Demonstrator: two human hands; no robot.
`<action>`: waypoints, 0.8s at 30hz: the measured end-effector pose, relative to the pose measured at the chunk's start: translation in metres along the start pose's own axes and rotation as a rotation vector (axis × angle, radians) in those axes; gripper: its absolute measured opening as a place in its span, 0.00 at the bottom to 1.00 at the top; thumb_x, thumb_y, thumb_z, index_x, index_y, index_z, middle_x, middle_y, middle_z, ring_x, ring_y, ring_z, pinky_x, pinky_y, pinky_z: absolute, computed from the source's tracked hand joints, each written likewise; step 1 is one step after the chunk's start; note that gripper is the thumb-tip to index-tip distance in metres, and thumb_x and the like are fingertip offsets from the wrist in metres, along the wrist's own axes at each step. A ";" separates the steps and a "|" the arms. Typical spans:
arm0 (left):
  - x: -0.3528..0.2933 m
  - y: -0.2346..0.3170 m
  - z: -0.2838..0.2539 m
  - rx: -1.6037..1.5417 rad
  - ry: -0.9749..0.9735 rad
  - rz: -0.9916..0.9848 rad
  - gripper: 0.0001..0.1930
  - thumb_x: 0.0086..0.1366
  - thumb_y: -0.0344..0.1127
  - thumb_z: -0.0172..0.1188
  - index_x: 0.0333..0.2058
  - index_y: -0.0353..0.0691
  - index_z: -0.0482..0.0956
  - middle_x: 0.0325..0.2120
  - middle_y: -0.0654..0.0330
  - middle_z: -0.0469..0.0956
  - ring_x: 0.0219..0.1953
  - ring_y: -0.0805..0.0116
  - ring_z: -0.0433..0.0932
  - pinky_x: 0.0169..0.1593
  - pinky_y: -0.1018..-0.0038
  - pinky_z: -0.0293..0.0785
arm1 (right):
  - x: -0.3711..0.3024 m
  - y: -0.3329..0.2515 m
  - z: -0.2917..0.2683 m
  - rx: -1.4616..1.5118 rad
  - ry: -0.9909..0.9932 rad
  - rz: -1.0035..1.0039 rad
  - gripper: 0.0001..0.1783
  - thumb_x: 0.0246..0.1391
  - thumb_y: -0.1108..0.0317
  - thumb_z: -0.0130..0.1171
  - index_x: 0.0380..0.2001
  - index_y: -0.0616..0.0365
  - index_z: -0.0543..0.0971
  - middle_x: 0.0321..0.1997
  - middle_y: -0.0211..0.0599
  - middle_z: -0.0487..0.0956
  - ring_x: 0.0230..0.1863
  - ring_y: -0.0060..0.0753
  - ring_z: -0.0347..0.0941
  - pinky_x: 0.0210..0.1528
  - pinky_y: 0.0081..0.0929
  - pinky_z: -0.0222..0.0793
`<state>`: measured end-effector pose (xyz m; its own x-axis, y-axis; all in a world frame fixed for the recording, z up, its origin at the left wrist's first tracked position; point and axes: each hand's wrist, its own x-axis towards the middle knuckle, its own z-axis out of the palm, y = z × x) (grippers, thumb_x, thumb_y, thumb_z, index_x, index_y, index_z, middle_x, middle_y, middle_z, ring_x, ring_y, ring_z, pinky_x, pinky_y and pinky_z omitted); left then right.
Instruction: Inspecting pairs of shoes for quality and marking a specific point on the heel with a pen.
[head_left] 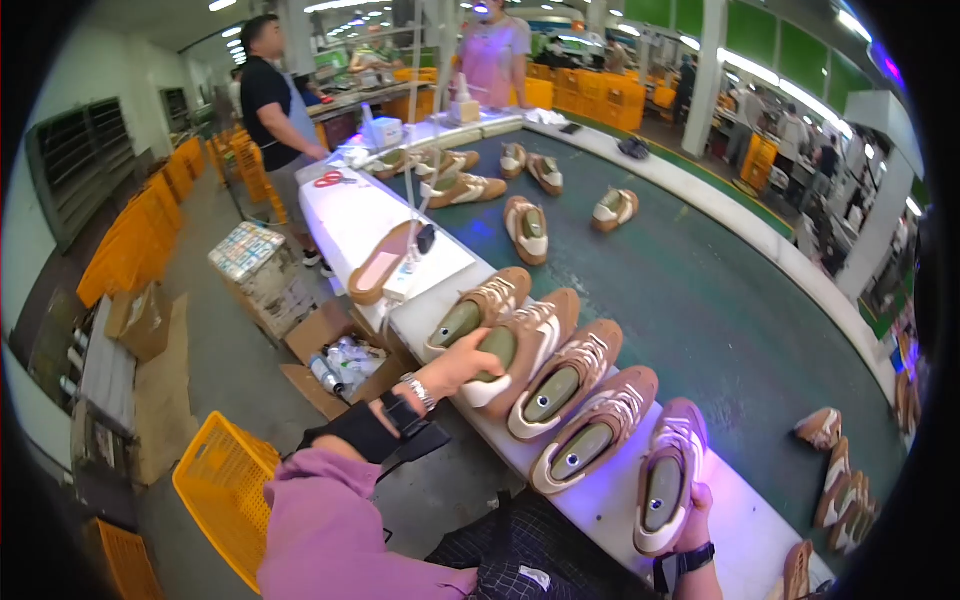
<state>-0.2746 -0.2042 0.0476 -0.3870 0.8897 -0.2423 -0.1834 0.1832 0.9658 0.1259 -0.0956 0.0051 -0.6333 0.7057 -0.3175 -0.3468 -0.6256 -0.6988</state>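
Several tan sneakers with white trim and green insoles stand in a slanting row on the white ledge, toes pointing at the green belt. My left hand (pixel 462 362) grips the second sneaker (pixel 535 340) from the left, fingers in its opening and over the heel collar. Left of it stands another sneaker (pixel 490 300). Two more, a middle sneaker (pixel 570 375) and its neighbour (pixel 605 425), are between my hands, untouched. At the right end my right hand (pixel 697 515) is closed round the side of a sneaker (pixel 668 480), its fingers partly hidden behind the shoe.
Loose sneakers (pixel 527 230) ride on the green belt (pixel 680 290), with more at the far right. A shoe sole (pixel 385 262) and red scissors (pixel 330 180) lie on the white table. A yellow basket (pixel 222 480) and a carton of bottles (pixel 335 350) stand left. Two people are beyond.
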 end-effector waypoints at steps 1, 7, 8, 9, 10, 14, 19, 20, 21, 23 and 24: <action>-0.010 -0.005 -0.005 -0.045 -0.021 0.032 0.39 0.42 0.28 0.60 0.57 0.33 0.59 0.41 0.57 0.71 0.42 0.69 0.72 0.45 0.75 0.69 | -0.001 0.001 0.003 -0.042 0.007 0.048 0.37 0.41 0.48 0.51 0.52 0.62 0.68 0.47 0.46 0.75 0.45 0.43 0.74 0.48 0.35 0.72; -0.071 -0.030 -0.007 -0.389 -0.052 0.215 0.42 0.40 0.27 0.57 0.59 0.38 0.56 0.48 0.58 0.68 0.50 0.67 0.69 0.54 0.74 0.65 | 0.021 0.018 0.018 -0.049 -0.159 0.165 0.32 0.49 0.54 0.52 0.54 0.65 0.66 0.53 0.45 0.73 0.53 0.42 0.69 0.60 0.37 0.60; -0.085 -0.024 0.000 -0.443 -0.066 0.204 0.43 0.39 0.28 0.57 0.60 0.38 0.55 0.49 0.58 0.67 0.51 0.67 0.68 0.54 0.74 0.65 | 0.025 0.020 0.020 -0.046 -0.154 0.160 0.32 0.49 0.54 0.52 0.54 0.65 0.66 0.53 0.45 0.73 0.53 0.42 0.69 0.60 0.37 0.60; -0.094 -0.023 0.000 -0.437 -0.076 0.205 0.43 0.39 0.28 0.57 0.60 0.38 0.55 0.49 0.58 0.67 0.51 0.67 0.68 0.54 0.74 0.65 | 0.029 0.023 0.025 -0.028 -0.162 0.159 0.32 0.49 0.55 0.52 0.54 0.64 0.67 0.53 0.44 0.73 0.53 0.41 0.69 0.60 0.37 0.60; -0.102 -0.023 0.000 -0.502 -0.097 0.170 0.44 0.38 0.29 0.56 0.60 0.37 0.54 0.51 0.54 0.66 0.53 0.62 0.67 0.56 0.70 0.64 | 0.035 0.025 0.027 -0.009 -0.169 0.158 0.31 0.50 0.55 0.52 0.54 0.64 0.67 0.52 0.44 0.73 0.53 0.41 0.69 0.60 0.37 0.60; -0.118 -0.005 0.025 -0.767 -0.410 0.128 0.50 0.34 0.37 0.58 0.60 0.27 0.50 0.55 0.37 0.61 0.56 0.44 0.65 0.61 0.56 0.60 | 0.059 0.038 0.042 0.063 -0.213 0.179 0.28 0.52 0.56 0.50 0.52 0.62 0.68 0.51 0.43 0.74 0.51 0.40 0.71 0.57 0.38 0.63; -0.110 -0.026 0.069 -0.890 -0.360 0.128 0.52 0.33 0.38 0.57 0.62 0.33 0.48 0.56 0.35 0.58 0.57 0.40 0.62 0.62 0.52 0.56 | 0.047 0.020 0.040 0.148 -0.292 0.208 0.29 0.51 0.55 0.49 0.53 0.64 0.68 0.51 0.47 0.74 0.50 0.42 0.72 0.56 0.38 0.65; -0.112 -0.012 0.088 -0.799 -0.299 0.184 0.53 0.32 0.36 0.57 0.63 0.36 0.48 0.58 0.43 0.58 0.59 0.47 0.61 0.63 0.57 0.54 | 0.043 0.015 0.025 0.149 -0.265 0.183 0.29 0.51 0.55 0.49 0.53 0.64 0.68 0.51 0.47 0.74 0.50 0.42 0.72 0.56 0.38 0.65; -0.112 -0.004 0.107 -0.698 -0.282 0.227 0.50 0.33 0.35 0.59 0.60 0.37 0.49 0.54 0.50 0.61 0.56 0.55 0.63 0.61 0.64 0.56 | 0.042 0.009 0.006 0.131 -0.283 0.142 0.31 0.51 0.54 0.50 0.53 0.65 0.67 0.51 0.48 0.73 0.50 0.43 0.72 0.56 0.39 0.65; -0.096 0.007 0.138 -0.475 -0.337 0.370 0.47 0.33 0.32 0.65 0.56 0.39 0.51 0.48 0.60 0.64 0.51 0.67 0.65 0.57 0.74 0.57 | 0.025 -0.009 -0.017 0.084 -0.306 0.023 0.35 0.50 0.50 0.53 0.54 0.66 0.65 0.53 0.48 0.72 0.52 0.44 0.70 0.58 0.39 0.63; -0.085 0.003 0.151 -0.404 -0.326 0.442 0.50 0.33 0.32 0.68 0.56 0.38 0.49 0.48 0.58 0.64 0.51 0.65 0.65 0.57 0.72 0.58 | 0.017 -0.019 -0.017 0.087 -0.286 -0.003 0.35 0.50 0.50 0.53 0.54 0.66 0.65 0.53 0.48 0.72 0.52 0.44 0.70 0.58 0.39 0.63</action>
<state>-0.1056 -0.2160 0.0853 -0.2230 0.9371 0.2687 -0.4179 -0.3409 0.8421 0.1333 -0.0660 0.0023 -0.7973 0.5929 -0.1132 -0.3992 -0.6586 -0.6379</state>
